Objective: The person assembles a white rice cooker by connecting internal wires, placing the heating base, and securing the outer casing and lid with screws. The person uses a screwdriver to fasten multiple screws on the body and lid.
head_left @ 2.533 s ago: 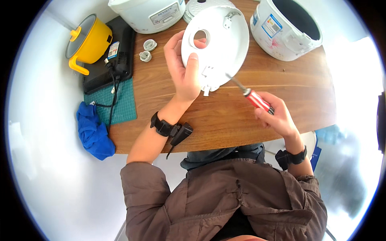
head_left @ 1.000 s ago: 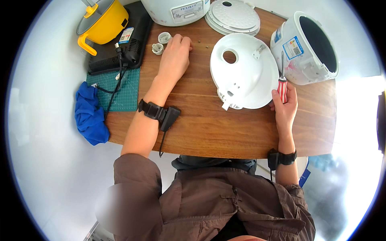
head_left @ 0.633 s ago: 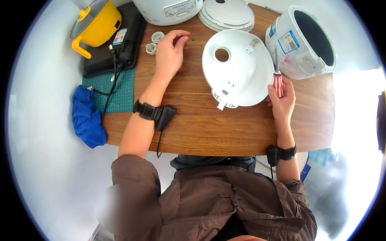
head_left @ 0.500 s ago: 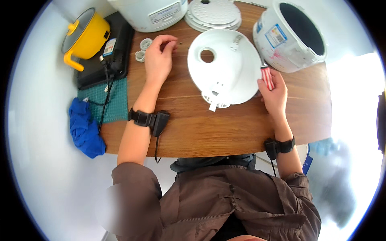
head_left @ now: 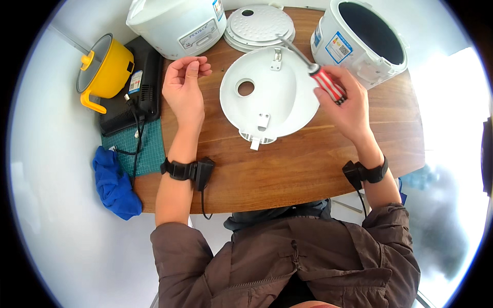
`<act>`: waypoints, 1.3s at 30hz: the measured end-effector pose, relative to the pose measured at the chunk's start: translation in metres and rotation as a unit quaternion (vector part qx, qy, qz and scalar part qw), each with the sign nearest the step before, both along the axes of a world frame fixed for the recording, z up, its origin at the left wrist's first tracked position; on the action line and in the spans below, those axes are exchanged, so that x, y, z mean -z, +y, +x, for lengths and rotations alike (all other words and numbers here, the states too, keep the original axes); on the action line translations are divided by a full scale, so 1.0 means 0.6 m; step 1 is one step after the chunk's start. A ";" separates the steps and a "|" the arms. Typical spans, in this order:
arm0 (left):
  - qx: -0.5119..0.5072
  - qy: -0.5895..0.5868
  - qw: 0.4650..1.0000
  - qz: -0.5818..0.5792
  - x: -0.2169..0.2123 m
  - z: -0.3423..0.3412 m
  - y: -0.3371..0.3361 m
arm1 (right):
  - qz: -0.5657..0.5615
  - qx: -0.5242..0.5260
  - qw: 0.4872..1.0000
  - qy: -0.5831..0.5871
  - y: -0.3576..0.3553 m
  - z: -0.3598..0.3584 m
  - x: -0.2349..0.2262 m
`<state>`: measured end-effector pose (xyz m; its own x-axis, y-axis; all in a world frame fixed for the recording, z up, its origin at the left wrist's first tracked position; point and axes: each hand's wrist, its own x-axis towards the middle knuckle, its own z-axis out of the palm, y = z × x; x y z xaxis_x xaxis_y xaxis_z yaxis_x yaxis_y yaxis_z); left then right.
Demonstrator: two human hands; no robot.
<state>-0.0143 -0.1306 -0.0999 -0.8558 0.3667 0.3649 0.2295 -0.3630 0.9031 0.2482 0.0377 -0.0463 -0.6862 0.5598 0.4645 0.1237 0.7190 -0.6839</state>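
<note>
My right hand (head_left: 349, 102) grips a screwdriver (head_left: 328, 84) by its red-and-white striped handle. Its metal shaft points up and to the left, over the far right rim of a round white plastic lid (head_left: 298, 110). The lid lies on the table between my hands, hollow side up, with a round hole on its left, a metal bracket at its far edge and a latch tab at its near edge. Left of the lid, my left hand (head_left: 186, 97) is raised with thumb and fingers pressed together. Whatever they pinch, if anything, is too small to make out.
A white rice cooker (head_left: 179, 31) stands at the back left, beside a dimpled round white plate (head_left: 259, 25). An open cooker body (head_left: 354, 46) is at the back right. Leftward are a yellow pot (head_left: 110, 69) on a black appliance (head_left: 149, 87), a green mat (head_left: 149, 156) and blue cloth (head_left: 113, 185).
The screwdriver has been lifted from beside the lid and swung so its shaft points up-left over the rim. My left hand has turned, and the small round grey parts near it are now hidden.
</note>
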 end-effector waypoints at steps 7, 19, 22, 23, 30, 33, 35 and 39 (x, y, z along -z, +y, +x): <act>0.208 -0.168 0.954 0.139 -0.037 0.051 0.003 | 0.111 -0.053 0.992 0.039 -0.002 -0.053 0.010; 0.309 -0.336 0.876 0.154 -0.014 0.076 0.000 | 0.112 -0.074 0.990 0.032 -0.011 -0.047 0.038; 0.300 -0.317 0.888 0.146 -0.014 0.076 0.001 | 0.115 -0.071 0.990 0.027 -0.013 -0.045 0.041; 0.296 -0.308 0.893 0.144 -0.015 0.076 0.001 | 0.112 -0.070 0.991 0.028 -0.015 -0.044 0.041; 0.263 -0.150 0.947 0.104 -0.024 0.079 0.001 | 0.055 -0.103 0.992 0.050 -0.018 -0.045 0.042; 0.267 -0.123 0.952 0.086 -0.030 0.077 0.000 | 0.032 -0.118 0.991 0.058 -0.016 -0.043 0.042; 0.266 -0.107 0.955 0.072 -0.034 0.080 -0.001 | -0.005 -0.130 0.990 0.057 -0.013 -0.042 0.045; 0.276 -0.103 0.955 0.030 -0.042 0.078 -0.003 | -0.033 -0.134 0.989 0.050 -0.009 -0.040 0.048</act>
<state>0.0324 -0.1325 -0.0748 -0.5935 0.7668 0.2445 -0.1927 -0.4304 0.8818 0.2244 0.0326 -0.0749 -0.7667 0.3957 0.5057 -0.1354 0.6702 -0.7297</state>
